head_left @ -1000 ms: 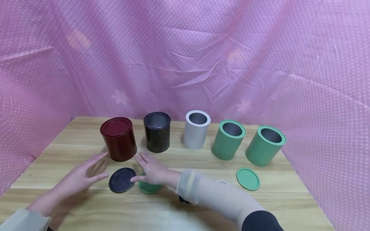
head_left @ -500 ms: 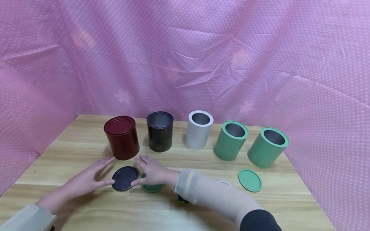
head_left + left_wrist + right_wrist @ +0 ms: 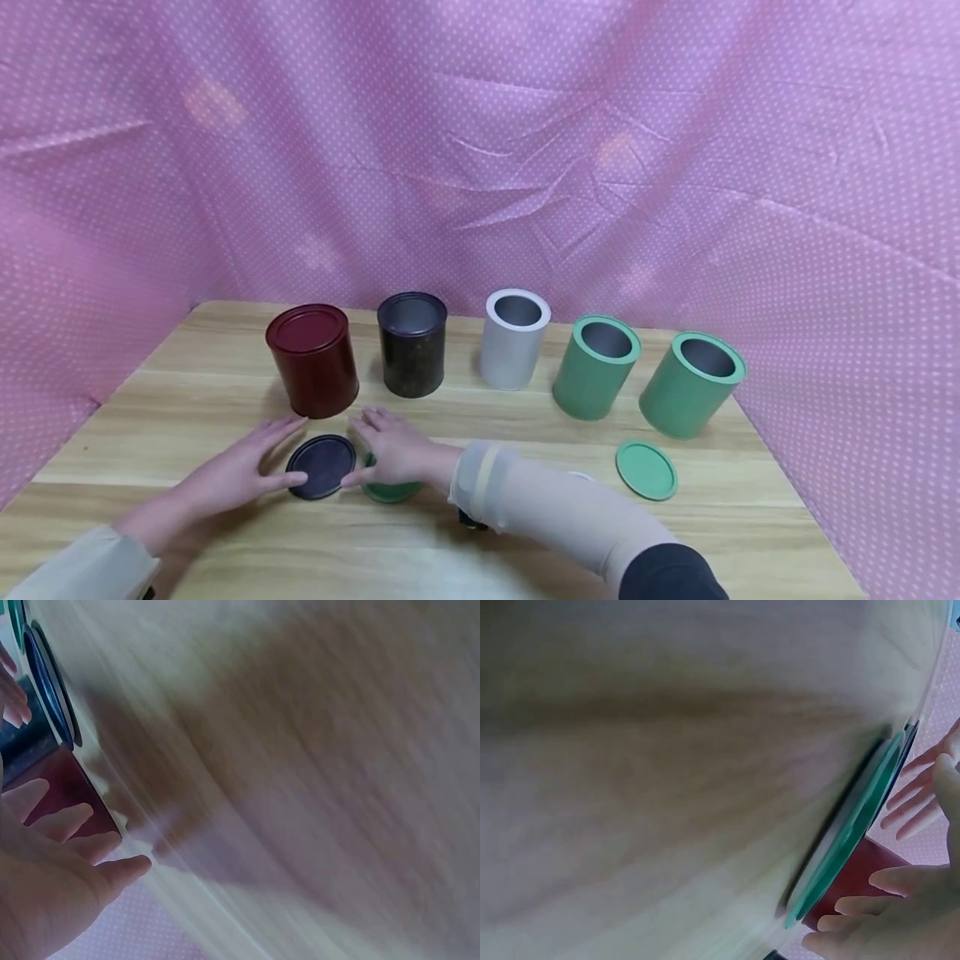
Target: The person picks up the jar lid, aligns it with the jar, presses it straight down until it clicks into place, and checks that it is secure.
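Note:
A round black lid (image 3: 322,467) lies on the table between my two hands in the head view. My left hand (image 3: 243,471) is at its left, fingers spread, the thumb tip overlapping the lid's edge. On the other side my right hand (image 3: 397,450) is spread over a dark green lid (image 3: 393,489), partly hiding it, its thumb near the black lid's right edge. Neither hand grips anything. Just beyond the fingertips stands a dark red can (image 3: 318,375) with its lid on. To its right is an open black can (image 3: 412,358). The left wrist view shows the left fingers (image 3: 64,821) extended.
Farther right stand an open white can (image 3: 512,354) and two open green cans, one nearer the middle (image 3: 592,383) and one at the right (image 3: 678,396). A light green lid (image 3: 647,470) lies in front. The right forearm mostly hides a white lid (image 3: 581,476). Pink dotted cloth (image 3: 480,150) surrounds the table.
The left hand has moved right, closer to the black lid, its thumb now overlapping the edge. The right hand has shifted only slightly. Cans and lids keep their places.

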Motion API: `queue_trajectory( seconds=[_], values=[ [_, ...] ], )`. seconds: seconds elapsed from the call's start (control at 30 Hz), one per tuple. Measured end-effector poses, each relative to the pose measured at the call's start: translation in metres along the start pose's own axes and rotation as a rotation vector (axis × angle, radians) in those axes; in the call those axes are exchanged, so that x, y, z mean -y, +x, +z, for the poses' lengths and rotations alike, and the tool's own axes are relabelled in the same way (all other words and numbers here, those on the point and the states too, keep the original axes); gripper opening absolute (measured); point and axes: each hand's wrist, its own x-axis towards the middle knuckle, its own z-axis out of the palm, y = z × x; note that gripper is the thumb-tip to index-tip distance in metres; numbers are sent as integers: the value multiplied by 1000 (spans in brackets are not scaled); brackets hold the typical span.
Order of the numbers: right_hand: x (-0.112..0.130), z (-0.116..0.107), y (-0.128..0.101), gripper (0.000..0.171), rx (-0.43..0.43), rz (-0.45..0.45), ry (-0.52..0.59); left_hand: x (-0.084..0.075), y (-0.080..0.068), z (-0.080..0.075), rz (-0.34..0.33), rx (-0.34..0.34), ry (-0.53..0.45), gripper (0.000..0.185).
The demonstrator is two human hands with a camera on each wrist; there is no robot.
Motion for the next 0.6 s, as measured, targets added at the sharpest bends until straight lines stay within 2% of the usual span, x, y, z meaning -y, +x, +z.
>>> queue_trajectory(
  seconds=[0.33,0.6],
  values=[
    [3,0,-1,86,34,-2,-79,-3,-1,9,39,-17,79,81],
    [7,1,-8,84,45,-2,-88,-9,-4,16,59,-22,139,80]
  ],
)
